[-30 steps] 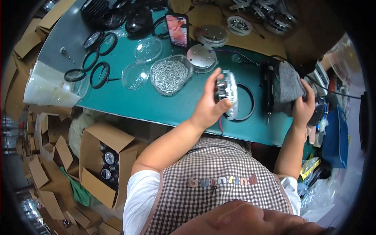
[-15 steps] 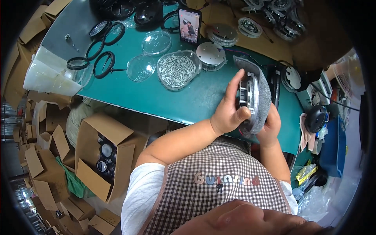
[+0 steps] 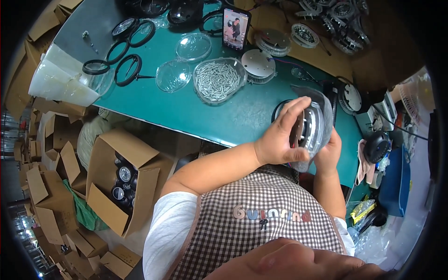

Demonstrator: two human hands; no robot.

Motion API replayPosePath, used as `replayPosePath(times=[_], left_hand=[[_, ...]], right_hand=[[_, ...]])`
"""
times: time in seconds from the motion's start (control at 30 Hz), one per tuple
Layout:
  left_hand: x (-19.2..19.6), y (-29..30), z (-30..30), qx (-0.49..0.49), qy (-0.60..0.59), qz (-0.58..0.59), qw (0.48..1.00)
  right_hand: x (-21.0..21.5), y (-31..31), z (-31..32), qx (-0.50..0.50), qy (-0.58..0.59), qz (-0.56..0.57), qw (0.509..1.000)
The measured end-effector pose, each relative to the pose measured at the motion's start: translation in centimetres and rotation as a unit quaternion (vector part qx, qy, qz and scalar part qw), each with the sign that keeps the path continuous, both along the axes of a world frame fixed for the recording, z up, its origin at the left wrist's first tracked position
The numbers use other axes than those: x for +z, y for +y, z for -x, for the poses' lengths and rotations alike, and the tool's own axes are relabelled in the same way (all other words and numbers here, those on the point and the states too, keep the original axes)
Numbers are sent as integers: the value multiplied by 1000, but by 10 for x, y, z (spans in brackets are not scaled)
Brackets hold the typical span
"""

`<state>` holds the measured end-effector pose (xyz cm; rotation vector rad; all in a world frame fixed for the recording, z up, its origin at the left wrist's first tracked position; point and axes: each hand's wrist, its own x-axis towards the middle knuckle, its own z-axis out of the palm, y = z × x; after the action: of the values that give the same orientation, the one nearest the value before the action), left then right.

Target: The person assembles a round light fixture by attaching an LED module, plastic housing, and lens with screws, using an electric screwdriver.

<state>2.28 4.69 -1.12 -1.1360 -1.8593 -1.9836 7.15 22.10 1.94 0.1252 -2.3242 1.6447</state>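
Note:
Above the front right of the green table, my left hand (image 3: 280,135) grips a round lamp unit (image 3: 311,125) with a clear, shiny rim, its thumb and fingers across the near face. A grey felt-like cloth (image 3: 326,112) backs the unit. My right hand (image 3: 329,151) holds the far side through the cloth, and its fingertips are hidden. The unit stands on edge, slightly blurred. Behind my left fingers, part of a black ring (image 3: 277,110) shows on the table.
A clear bowl of screws (image 3: 217,80) sits mid-table beside clear lenses (image 3: 173,75) and black rings (image 3: 128,70). A phone (image 3: 234,29) stands at the back, near a silver disc (image 3: 258,63). Open cardboard boxes (image 3: 105,205) fill the floor at left. A blue bin (image 3: 393,186) is at right.
The lamp unit and cloth have tilted and come slightly lower and to the right, with both hands still on them. The black ring behind my left hand now shows. The whole view has shifted a little.

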Motion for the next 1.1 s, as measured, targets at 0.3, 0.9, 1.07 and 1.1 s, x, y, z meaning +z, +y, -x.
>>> replayPosePath(times=[0.3, 0.9, 1.07, 1.1], left_hand=[[7, -2, 2, -61, -87, -52, 993], [9, -32, 3, -215, -310, -172, 910], [-8, -64, 8, -199, -348, -238, 885], [-7, -70, 10, -192, -348, -254, 882]], right_hand=[[12, -12, -21, -11, 141, -177, 974], [18, 131, 17, -139, 189, -500, 834], [29, 150, 23, -246, -24, -589, 769], [35, 138, 25, -254, -59, -630, 732]])
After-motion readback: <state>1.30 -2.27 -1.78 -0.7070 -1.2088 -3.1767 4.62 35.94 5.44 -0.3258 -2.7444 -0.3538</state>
